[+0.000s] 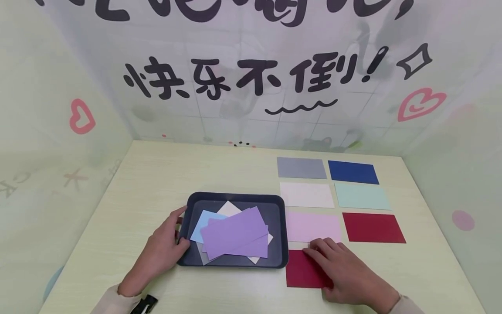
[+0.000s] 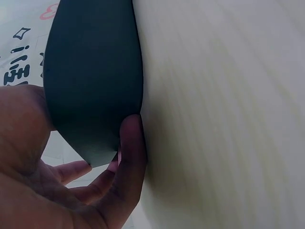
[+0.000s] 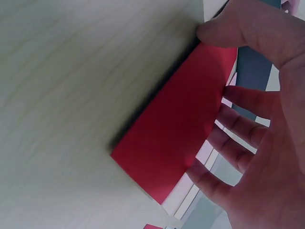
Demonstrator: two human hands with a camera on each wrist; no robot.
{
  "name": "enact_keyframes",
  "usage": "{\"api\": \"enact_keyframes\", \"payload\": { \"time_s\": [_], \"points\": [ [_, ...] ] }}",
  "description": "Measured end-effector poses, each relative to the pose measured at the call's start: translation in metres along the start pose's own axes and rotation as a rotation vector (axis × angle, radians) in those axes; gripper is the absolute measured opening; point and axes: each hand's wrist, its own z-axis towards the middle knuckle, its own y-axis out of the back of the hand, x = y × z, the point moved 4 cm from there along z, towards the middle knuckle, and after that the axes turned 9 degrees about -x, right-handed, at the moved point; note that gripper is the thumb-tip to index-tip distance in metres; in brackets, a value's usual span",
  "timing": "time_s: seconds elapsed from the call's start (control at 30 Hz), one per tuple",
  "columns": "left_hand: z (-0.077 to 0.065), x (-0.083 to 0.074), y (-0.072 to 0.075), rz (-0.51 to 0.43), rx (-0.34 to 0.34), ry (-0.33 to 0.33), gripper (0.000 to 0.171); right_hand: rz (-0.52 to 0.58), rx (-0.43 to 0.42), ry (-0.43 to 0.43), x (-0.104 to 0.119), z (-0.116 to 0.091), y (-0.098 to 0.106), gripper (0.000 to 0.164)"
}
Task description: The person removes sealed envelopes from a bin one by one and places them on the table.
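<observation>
A shallow dark blue tray [image 1: 276,218] sits left of centre, holding several loose paper cards, with purple cards [image 1: 233,235] uppermost and a light blue card [image 1: 205,218] peeking out. At the tray's left end, my left hand [image 1: 162,244] grips the side; in the left wrist view, fingers curl at the bottom edge of the tray wall [image 2: 95,62]. To the right of the tray, my right hand [image 1: 349,274] holds a dark red card [image 1: 302,270] by its two long edges. The right wrist view shows thumb and fingertips on opposite edges of this card, with shadow along one side.
Cards lie in two columns on the right: grey [image 1: 301,168], blue [image 1: 353,172], whitish [image 1: 306,195], mint [image 1: 362,196], pink [image 1: 313,226] and another dark red card [image 1: 374,227]. Printed curtains [image 1: 235,122] enclose the pale wooden table [image 1: 157,174].
</observation>
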Motion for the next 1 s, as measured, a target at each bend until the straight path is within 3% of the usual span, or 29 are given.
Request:
{"api": "enact_keyframes", "payload": {
  "time_s": [0.67, 1.0],
  "points": [
    [-0.001, 0.0, 0.001, -0.017, -0.003, 0.006, 0.079, 0.015, -0.008, -0.009, 0.001, 0.004, 0.006, 0.104],
    [-0.001, 0.002, 0.0, -0.01, -0.007, -0.001, 0.079, -0.02, -0.205, 0.093, 0.005, 0.028, 0.042, 0.086]
  ]
}}
